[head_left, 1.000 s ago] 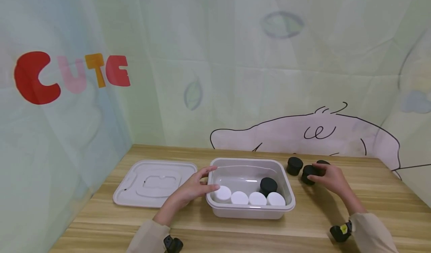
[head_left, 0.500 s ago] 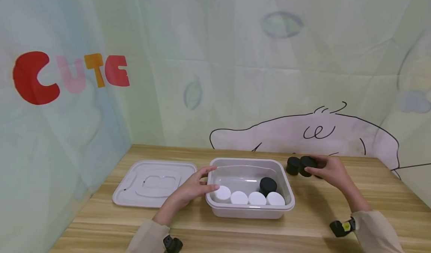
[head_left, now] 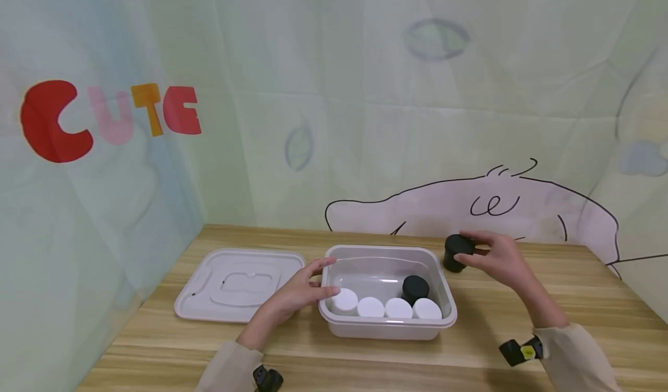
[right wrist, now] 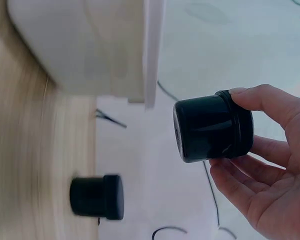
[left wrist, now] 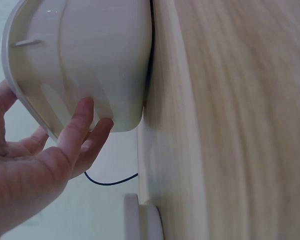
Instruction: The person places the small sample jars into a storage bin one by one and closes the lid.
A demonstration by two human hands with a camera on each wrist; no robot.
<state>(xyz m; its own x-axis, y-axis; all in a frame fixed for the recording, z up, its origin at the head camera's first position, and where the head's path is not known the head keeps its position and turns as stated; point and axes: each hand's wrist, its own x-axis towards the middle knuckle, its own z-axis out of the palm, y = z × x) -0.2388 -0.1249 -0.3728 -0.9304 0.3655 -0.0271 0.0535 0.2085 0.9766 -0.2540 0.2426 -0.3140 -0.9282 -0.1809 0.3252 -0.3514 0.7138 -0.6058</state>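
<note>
Holding a black jar (head_left: 458, 245) off the tabletop (head_left: 522, 322), your right hand (head_left: 496, 258) pinches it between thumb and fingertips (right wrist: 250, 97), just beyond the far right corner of the bin (head_left: 443, 316). In the right wrist view the jar (right wrist: 212, 129) lies on its side in your grip, its lid end toward your palm, with the bin's outer wall (right wrist: 90, 45) close by. A second black jar (right wrist: 97, 196) stands on the wood near it; in the head view it sits almost hidden behind the one you hold, so you can only make out its lower edge.

Your left hand (head_left: 300, 293) rests against the bin's left end, fingers straight and relaxed, thumb over the rim and fingertips touching the outer wall. The left wrist view shows the same: your fingers (left wrist: 80, 130) lie flat against the rounded corner of the bin (left wrist: 90, 60), gripping nothing.

Inside the bin, four white jars (head_left: 385, 307) stand in a row along the near wall, touching one another. Another black jar (head_left: 416, 288) stands just behind the two on the right. The far half of the bin shows bare floor.

To the left of the bin, the lid (head_left: 235, 285) lies flat on the tabletop, well apart from your right hand and just beside your left wrist.
</note>
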